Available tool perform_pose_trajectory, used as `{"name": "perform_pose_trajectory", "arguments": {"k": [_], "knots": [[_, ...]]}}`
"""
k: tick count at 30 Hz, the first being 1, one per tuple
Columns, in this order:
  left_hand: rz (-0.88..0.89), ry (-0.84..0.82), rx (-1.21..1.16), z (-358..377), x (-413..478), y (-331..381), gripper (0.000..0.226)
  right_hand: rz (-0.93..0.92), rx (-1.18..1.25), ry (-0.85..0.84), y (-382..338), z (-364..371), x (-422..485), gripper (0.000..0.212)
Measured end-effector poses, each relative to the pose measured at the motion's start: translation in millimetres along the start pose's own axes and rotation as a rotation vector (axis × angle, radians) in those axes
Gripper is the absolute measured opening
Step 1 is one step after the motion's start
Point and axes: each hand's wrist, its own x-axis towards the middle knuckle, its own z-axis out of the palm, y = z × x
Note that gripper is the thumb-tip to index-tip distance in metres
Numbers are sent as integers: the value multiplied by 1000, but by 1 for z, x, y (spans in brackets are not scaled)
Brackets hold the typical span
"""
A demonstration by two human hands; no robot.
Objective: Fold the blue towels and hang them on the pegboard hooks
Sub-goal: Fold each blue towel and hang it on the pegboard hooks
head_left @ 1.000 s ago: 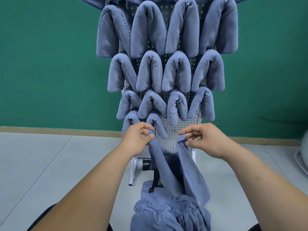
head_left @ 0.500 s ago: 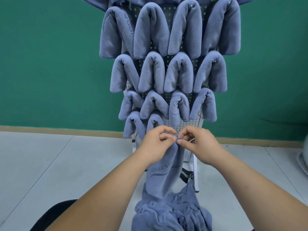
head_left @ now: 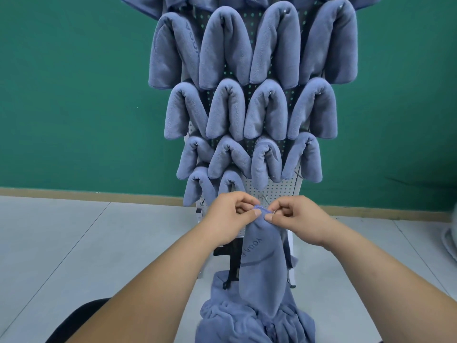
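1. Just below the middle of the frame the left hand [head_left: 232, 216] and right hand [head_left: 296, 219] meet. Each pinches the top edge of one blue towel [head_left: 262, 263] between thumb and forefinger, with the other fingers curled in. The two pinches almost touch.
2. The towel hangs from the pinch as a narrow doubled strip with embossed lettering facing the camera. Its lower end reaches the loose pile of towels [head_left: 247, 320] at the bottom middle of the frame.
3. Behind the hands the white pegboard [head_left: 274, 191] runs up the centre of the frame, in front of a green wall [head_left: 74, 95] and a pale floor [head_left: 74, 243]. Folded towels [head_left: 227, 107] fill the board in rows of four. The lowest row, just above the left hand, holds only two, both on its left side.
4. The step in hand looks like joining the two corners to finish the lengthwise fold. To do it well, set corners and edges flush before one hand takes both, so the strip comes out as narrow and even as its neighbours.
5. Raise the strip clear of the pile before going further, so no loose towel is dragged up with it.
6. The bare white stretch of board to the right of the two lowest towels, directly above the hands, seems the next spot. Fine wire hooks appear there, but they are too small to tell which one is free.
7. Drape the strip over the hook at its midpoint so both tails hang equal. Avoid brushing the towels just above, which might slip.
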Motion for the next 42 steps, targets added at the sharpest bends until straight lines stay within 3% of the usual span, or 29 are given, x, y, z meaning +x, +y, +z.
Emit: {"name": "perform_pose_trajectory", "arguments": {"k": [5, 9, 12, 17, 23, 28, 33, 36, 39, 42], "knots": [[3, 15, 89, 0, 2, -3, 8, -32, -42, -23, 1, 9, 3, 7], [14, 169, 115, -17, 6, -3, 5, 38, -199, -48, 12, -5, 4, 15], [-7, 316, 147, -40, 9, -10, 4, 89, -488, 38, 25, -23, 1, 14], [-27, 500, 285, -71, 10, -26, 13, 66, -671, 201, 43, -47, -5, 13], [17, 454, 530, -76, 1, -36, 8, -87, -816, 374, 45, -53, -9, 15], [36, 370, 639, -74, -4, -39, 6, 103, -1032, 483, 52, -59, -12, 17], [19, 336, 726, -67, -5, -40, 6, 171, -946, 620, 32, -56, -14, 16], [-9, 356, 759, -66, -6, -40, 6, 62, -885, 724, 27, -56, -17, 18], [2, 384, 856, -64, -7, -43, 5, -28, -890, 664, 28, -55, -16, 28], [-8, 421, 955, -65, -9, -42, 4, -90, -881, 540, 28, -51, -13, 9]]}}
